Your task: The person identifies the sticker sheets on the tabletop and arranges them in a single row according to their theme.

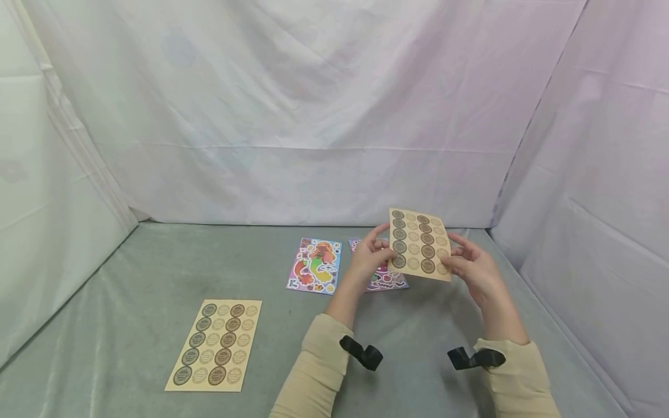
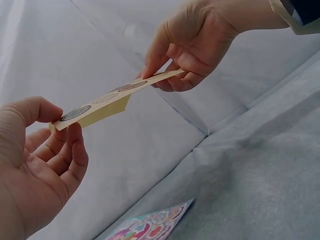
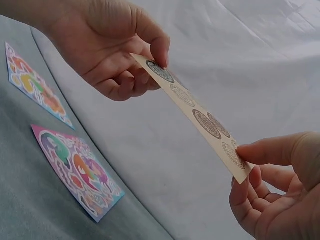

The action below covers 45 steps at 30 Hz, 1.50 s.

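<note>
A tan sticker sheet point(image 1: 420, 244) with rows of round brown and dark seals is held up above the grey table. My left hand point(image 1: 370, 256) pinches its left edge, thumb on top and fingers beneath. On the opposite edge my right hand point(image 1: 474, 270) pinches it the same way. In the left wrist view the sheet point(image 2: 107, 100) appears nearly edge-on, with part of it bent down below. Both hands grip it in the right wrist view too, where the round seals point(image 3: 206, 124) run along the sheet.
A similar tan sticker sheet point(image 1: 214, 346) lies flat at the front left. Toward the back lie two colourful sticker sheets, one in the middle point(image 1: 315, 266) and another point(image 1: 384, 282) partly hidden behind the held sheet and left hand. White cloth walls point(image 1: 313, 116) enclose the table.
</note>
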### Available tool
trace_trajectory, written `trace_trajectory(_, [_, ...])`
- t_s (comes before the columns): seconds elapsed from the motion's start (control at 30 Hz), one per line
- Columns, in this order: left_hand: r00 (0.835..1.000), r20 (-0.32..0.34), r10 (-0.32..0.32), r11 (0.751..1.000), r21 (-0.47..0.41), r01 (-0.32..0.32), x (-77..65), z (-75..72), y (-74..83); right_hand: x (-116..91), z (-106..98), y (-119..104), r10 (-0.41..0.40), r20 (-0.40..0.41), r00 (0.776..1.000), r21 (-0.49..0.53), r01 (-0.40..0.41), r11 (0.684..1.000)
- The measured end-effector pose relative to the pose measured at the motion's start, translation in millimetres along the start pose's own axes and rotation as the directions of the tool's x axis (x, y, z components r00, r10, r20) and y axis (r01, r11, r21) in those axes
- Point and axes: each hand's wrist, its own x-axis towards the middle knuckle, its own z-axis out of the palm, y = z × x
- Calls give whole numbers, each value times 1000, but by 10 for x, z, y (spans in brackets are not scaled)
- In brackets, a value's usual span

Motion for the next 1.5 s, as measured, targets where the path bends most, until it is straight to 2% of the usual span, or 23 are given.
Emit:
trace_trajectory(0.1, [1000, 3, 12, 1000, -3, -12, -5, -18, 33, -25, 10, -35, -13, 11, 1000, 15, 13, 1000])
trace_trajectory(0.33, [999, 29, 29, 997, -69, -27, -28, -51, 125, -82, 39, -106, -56, 34, 998, 44, 55, 998])
trace_trajectory(0.4, [999, 36, 31, 997, -75, -28, -56, -53, 191, -97, 50, -126, -70, 39, 997, 61, 68, 996])
trace_trajectory(0.6, [998, 61, 18, 997, -70, -14, -104, -55, 360, -144, 68, -197, -85, 46, 995, 144, 78, 986])
trace_trajectory(0.7, [998, 57, 24, 998, -67, -20, -64, -71, 323, -167, 68, -231, -91, 57, 994, 200, 77, 977])
trace_trajectory(0.87, [997, 71, 37, 998, -51, -34, -102, -86, 412, -196, 76, -267, -103, 75, 992, 275, 79, 958])
trace_trajectory(1.1, [991, 112, 75, 996, -66, -68, -163, -113, 518, -251, 87, -316, -139, 124, 982, 325, 93, 941])
trace_trajectory(1.3, [986, 142, 84, 995, -64, -76, -205, -127, 581, -286, 67, -364, -179, 171, 969, 378, 103, 920])
trace_trajectory(1.5, [986, 148, 77, 997, -33, -73, -252, -154, 655, -304, 85, -394, -194, 205, 959, 393, 101, 914])
